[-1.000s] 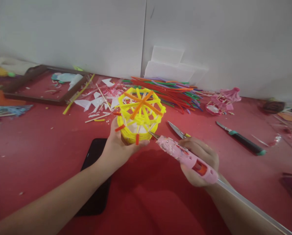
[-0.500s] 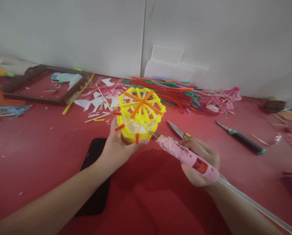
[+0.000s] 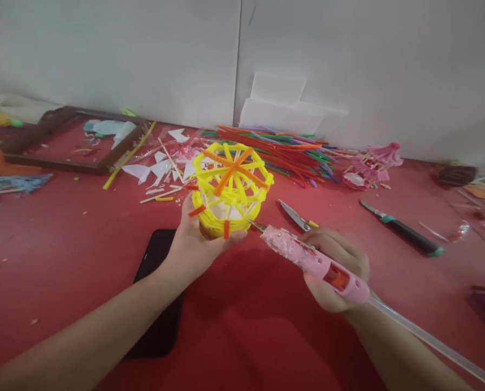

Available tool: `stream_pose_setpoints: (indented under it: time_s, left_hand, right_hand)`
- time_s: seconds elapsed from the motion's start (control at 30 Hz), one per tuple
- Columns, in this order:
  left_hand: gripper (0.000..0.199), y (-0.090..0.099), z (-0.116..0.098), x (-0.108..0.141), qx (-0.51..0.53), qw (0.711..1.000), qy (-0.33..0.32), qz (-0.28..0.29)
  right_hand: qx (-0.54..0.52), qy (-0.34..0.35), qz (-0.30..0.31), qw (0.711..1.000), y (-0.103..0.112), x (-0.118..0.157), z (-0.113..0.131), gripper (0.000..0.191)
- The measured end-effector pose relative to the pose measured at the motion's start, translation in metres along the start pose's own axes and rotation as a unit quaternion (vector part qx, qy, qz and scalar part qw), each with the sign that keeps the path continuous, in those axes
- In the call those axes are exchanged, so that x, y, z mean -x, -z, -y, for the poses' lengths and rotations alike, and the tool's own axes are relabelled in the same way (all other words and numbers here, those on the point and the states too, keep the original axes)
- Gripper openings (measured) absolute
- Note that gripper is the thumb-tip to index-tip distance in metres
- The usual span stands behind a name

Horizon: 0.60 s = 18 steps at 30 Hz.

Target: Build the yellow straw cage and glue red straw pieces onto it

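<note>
My left hand (image 3: 197,239) is wrapped round the base of a round yellow craft structure (image 3: 228,217), which has orange strips crossed on top and short red pieces sticking out from its lower side. A pink glue gun (image 3: 299,252) is gripped in my right hand (image 3: 340,260), with a clear glue stick (image 3: 425,334) coming out of its back end. The metal nozzle points left and is at the structure's lower right rim; whether it touches cannot be made out.
Behind lie colourful pipe cleaners (image 3: 283,155) and white scraps (image 3: 159,168). Scissors (image 3: 295,214) and a cutter knife (image 3: 405,233) are to the right, near a pink model (image 3: 370,165). A black phone (image 3: 157,320) lies under my left forearm; a brown frame (image 3: 55,163) stays back left.
The yellow structure has shifted slightly left and up in my left hand. My right hand and the glue gun's rear have moved slightly right.
</note>
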<state>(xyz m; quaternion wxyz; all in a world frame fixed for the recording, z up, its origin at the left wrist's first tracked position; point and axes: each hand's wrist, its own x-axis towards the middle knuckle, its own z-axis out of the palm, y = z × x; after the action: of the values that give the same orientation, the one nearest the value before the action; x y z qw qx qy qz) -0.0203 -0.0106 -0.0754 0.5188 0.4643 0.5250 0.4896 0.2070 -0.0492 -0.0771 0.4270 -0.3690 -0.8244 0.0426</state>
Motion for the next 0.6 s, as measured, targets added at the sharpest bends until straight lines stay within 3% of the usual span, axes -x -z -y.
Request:
stream_pose_setpoints:
  time_s: [0.27,0.43,0.5,0.6]
  left_hand:
    - [0.084,0.001,0.003,0.001,-0.001,1.000,-0.004,0.001]
    - [0.052,0.004,0.006,-0.001,-0.030,0.997,-0.062,0.020]
    - [0.039,0.006,0.008,-0.001,-0.033,0.994,-0.090,0.045]
    - [0.038,0.008,0.009,-0.001,-0.030,0.991,-0.115,0.053]
  right_hand:
    - [0.016,0.003,0.009,1.000,0.001,-0.002,0.000,0.012]
    - [-0.014,0.012,0.000,1.000,0.001,0.000,-0.005,0.012]
    - [-0.020,-0.033,-0.013,0.999,0.001,0.003,-0.010,0.011]
    - [0.034,-0.199,-0.037,0.979,0.001,0.006,-0.021,0.012]
